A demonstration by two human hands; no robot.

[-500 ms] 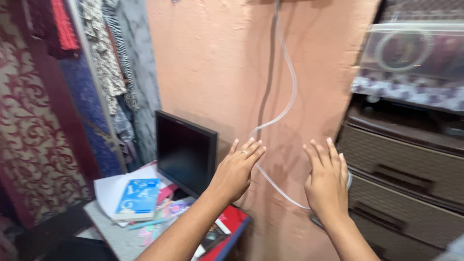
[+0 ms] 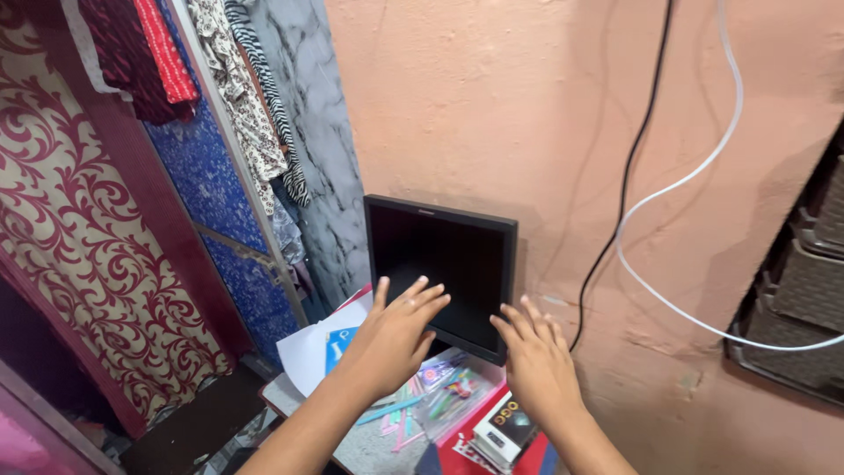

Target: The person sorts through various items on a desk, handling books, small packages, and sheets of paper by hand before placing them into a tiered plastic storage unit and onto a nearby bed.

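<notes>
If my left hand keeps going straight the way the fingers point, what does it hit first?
Most likely the dark screen of the black monitor. The left hand points up and forward at its lower part, fingers spread; whether the fingertips already touch is unclear.

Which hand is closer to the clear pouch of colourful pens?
Left. The left hand hovers just above and left of the clear pen pouch; the right hand is further off to its right, in front of the black monitor.
</notes>
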